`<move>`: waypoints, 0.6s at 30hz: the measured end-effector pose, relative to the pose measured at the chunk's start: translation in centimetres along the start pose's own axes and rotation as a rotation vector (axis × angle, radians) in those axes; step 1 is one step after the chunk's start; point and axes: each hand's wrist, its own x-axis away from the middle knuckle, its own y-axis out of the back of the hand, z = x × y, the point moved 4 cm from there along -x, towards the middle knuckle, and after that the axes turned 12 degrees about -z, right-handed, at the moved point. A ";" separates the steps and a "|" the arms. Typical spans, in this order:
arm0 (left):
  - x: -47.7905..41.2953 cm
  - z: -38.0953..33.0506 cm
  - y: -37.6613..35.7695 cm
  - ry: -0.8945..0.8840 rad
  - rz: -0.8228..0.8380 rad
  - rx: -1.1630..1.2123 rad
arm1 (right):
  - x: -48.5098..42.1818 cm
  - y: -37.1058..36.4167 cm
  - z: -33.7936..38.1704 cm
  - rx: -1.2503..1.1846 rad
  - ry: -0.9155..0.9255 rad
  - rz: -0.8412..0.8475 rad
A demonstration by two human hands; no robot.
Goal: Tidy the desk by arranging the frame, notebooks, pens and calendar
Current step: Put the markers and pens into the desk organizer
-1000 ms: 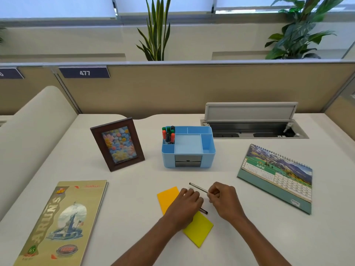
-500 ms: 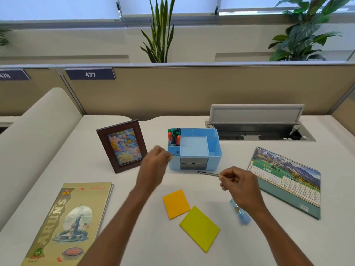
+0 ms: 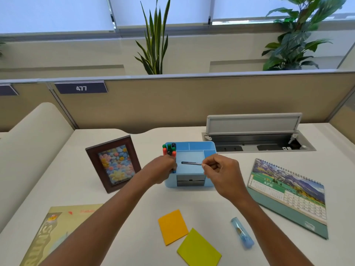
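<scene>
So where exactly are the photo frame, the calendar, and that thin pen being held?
photo frame (image 3: 113, 163): head view, on the flower picture inside the brown border.
calendar (image 3: 288, 192): head view, on the June page.
thin pen (image 3: 190, 163): head view, on the bare shaft over the blue organizer (image 3: 209, 148).

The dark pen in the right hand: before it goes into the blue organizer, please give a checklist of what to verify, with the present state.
1. Right hand pinches the dark pen firmly: ok.
2. Pen is over the blue organizer: ok.
3. Pen is upright for the marker compartment: not ok, it lies level.
4. Left hand is at the organizer's left side: ok.
5. Room left among the markers: cannot tell.
</scene>
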 end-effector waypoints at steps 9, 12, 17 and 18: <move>-2.0 0.5 0.5 0.050 0.185 0.052 | -2.9 -3.1 -0.6 0.092 0.066 0.064; -1.5 1.1 1.0 0.067 0.148 0.159 | -2.9 -3.6 -0.9 0.117 0.054 0.082; 0.7 2.5 1.7 0.194 0.019 0.443 | -3.0 -4.0 -1.0 0.153 0.052 0.120; 1.3 2.7 1.7 0.217 -0.025 0.469 | -3.0 -4.1 -0.9 0.159 0.057 0.132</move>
